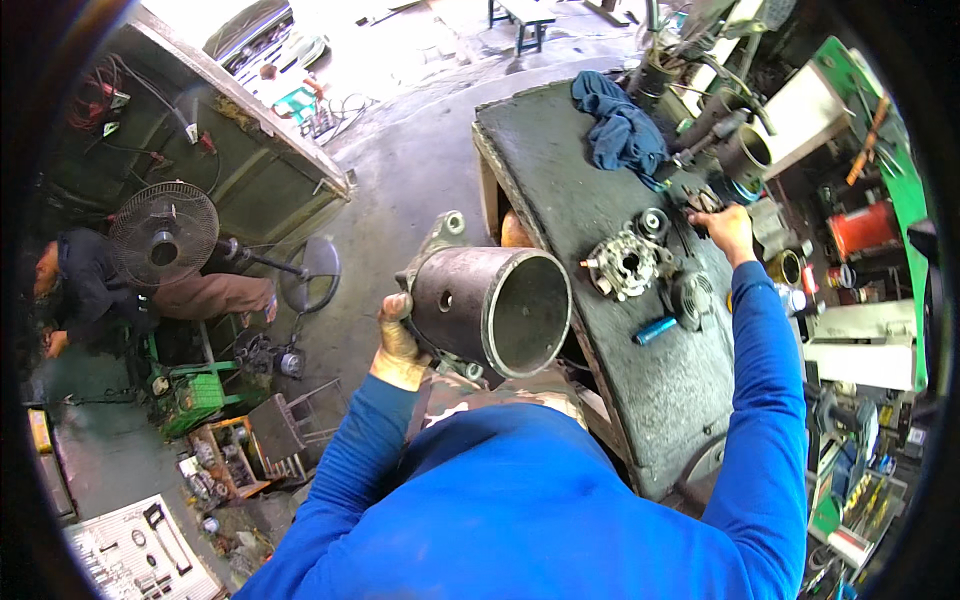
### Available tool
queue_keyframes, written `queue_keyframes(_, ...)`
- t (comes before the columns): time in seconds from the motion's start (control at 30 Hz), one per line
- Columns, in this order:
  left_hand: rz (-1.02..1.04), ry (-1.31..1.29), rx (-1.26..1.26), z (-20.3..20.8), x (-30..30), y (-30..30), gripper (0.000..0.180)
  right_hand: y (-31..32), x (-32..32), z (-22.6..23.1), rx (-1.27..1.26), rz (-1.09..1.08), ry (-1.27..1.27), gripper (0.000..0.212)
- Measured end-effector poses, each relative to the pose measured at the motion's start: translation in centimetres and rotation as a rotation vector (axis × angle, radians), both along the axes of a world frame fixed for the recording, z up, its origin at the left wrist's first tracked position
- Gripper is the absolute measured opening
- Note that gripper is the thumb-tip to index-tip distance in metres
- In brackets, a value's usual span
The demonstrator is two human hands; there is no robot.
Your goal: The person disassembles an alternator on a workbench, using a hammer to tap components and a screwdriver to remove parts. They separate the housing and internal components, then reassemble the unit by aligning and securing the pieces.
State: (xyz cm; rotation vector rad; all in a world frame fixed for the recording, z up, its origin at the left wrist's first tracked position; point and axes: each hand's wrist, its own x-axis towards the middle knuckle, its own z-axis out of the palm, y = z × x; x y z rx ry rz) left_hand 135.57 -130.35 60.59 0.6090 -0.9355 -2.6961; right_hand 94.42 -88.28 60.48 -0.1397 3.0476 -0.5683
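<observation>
My left hand [398, 345] is closed round the flanged end of a dark, hollow metal cylinder housing [455, 300], a motor-like casing with a round side hole and a bolt lug. Its open bore faces right, clear of the bench. Across the bench, my right hand [730, 230] has its fingers bent on a small dark metal part [703, 200]; its exact kind is too small to tell. Close by lie a silver alternator-like housing [625, 265], a small pulley-like ring [653, 223], a round finned part [692, 298] and a blue cylindrical tool [655, 330].
A dark-topped workbench [660, 400] runs along my right, with a crumpled blue cloth [618, 125] near its far end. Metal tubes [745, 155] crowd its right edge. Leftward are a stand fan [165, 235], a seated person [95, 285] and a wooden parts box [230, 455].
</observation>
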Motion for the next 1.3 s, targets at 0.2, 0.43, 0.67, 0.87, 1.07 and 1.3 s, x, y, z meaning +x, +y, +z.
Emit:
queue_keyframes(0.2, -0.253, 0.112, 0.231, 0.8, -9.2, -0.4, 0.114, 0.2, -1.1, -2.3, 0.088, -0.032, -0.082, 0.086)
queue_keyframes(0.43, -0.51, 0.104, 0.601, -1.6, -19.9, -0.1, 0.093, 0.5, 6.6, 2.5, -0.104, -0.17, 0.112, 0.077)
queue_keyframes(0.67, -0.769, -0.069, 0.517, -3.6, -30.0, 0.6, 0.088, -6.4, 24.3, 6.0, -0.754, -0.608, -0.261, 0.054)
queue_keyframes(0.87, -1.015, -0.123, 0.395, -1.8, -32.9, 5.7, 0.086, -10.2, 31.8, 8.6, -0.538, -0.626, -0.304, 0.057)
queue_keyframes(1.07, -1.446, -0.016, 0.126, 2.8, -31.8, 12.5, 0.098, -9.2, 36.0, 12.4, -0.486, -0.66, 0.145, 0.096)
queue_keyframes(1.3, -1.548, 0.194, -0.21, 5.5, -20.8, 22.3, 0.126, -6.6, 40.3, 13.1, -0.513, -0.715, 0.363, 0.119)
